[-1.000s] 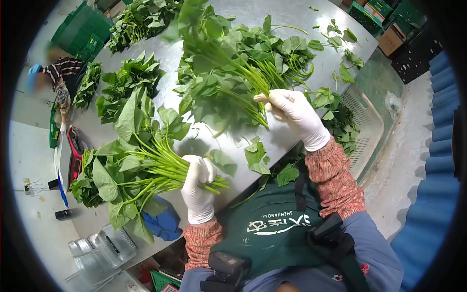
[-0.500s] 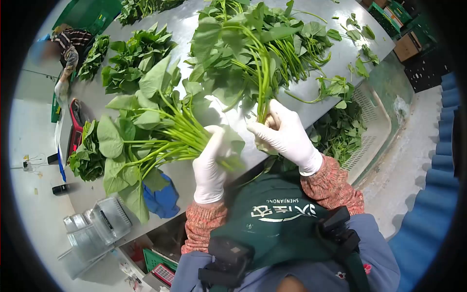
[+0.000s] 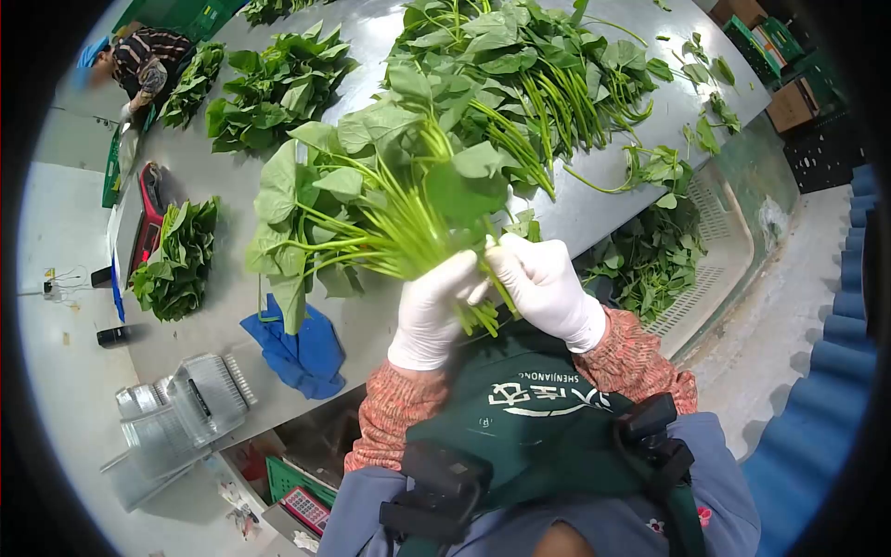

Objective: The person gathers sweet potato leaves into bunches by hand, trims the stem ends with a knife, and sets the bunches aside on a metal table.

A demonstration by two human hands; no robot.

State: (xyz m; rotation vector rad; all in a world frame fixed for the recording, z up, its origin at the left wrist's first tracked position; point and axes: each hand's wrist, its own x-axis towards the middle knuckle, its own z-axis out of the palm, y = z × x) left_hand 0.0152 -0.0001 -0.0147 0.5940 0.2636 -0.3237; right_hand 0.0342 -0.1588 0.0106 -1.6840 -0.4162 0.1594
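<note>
White gloves cover both of my hands. My left hand (image 3: 434, 306) is closed round a thick bunch of leafy green stems (image 3: 394, 218), its leaves fanning up and to the left and the cut ends poking out below the fist. Right beside it, my right hand (image 3: 543, 288) pinches a few stems (image 3: 501, 283) against the bunch's near side; leaves partly hide where they meet. Beyond my hands, a large heap of the same greens (image 3: 557, 84) lies on the metal table, stems toward me.
More leafy bundles (image 3: 278, 88) lie on the table (image 3: 371, 357). A red scale (image 3: 147, 213), blue cloth (image 3: 297, 348) and clear plastic trays (image 3: 190, 408) are at left. A white crate (image 3: 733, 232) with greens stands at right. A person (image 3: 139, 65) works at far left.
My left hand has brought the bunch right, and my right hand has come down with its stems, so the two now meet. The view has shifted slightly.
</note>
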